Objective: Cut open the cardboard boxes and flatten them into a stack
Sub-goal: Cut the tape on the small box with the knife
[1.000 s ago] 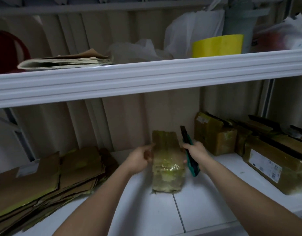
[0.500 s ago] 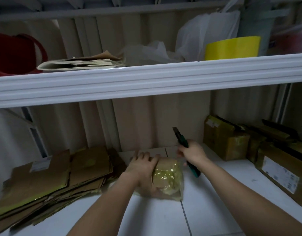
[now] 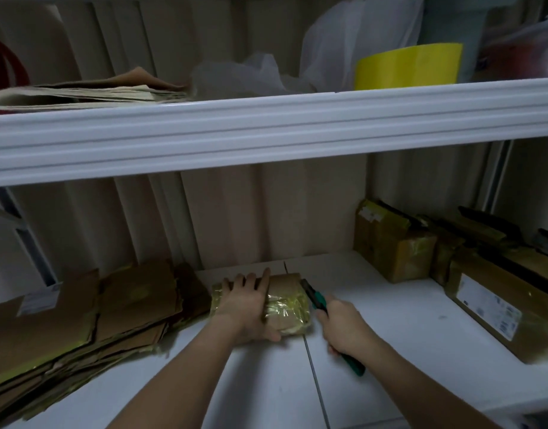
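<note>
Dim light; blade tip of the green cutter (image 3: pixel 325 317) hard to make out, tape glare hides box detail. Small taped box (image 3: pixel 289 305) now lies flat on the white shelf (image 3: pixel 390 351), just right of the flattened stack (image 3: pixel 81 320); earlier it stood upright. Left hand (image 3: pixel 248 305) presses on it, fingers straight. Right hand (image 3: pixel 344 329) grips cutter, lower than before, tip at the box's right edge.

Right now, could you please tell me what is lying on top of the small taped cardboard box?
The left hand rests flat on the small yellow-taped cardboard box, covering its left half. Whatever lies beneath the box is hidden.
</note>
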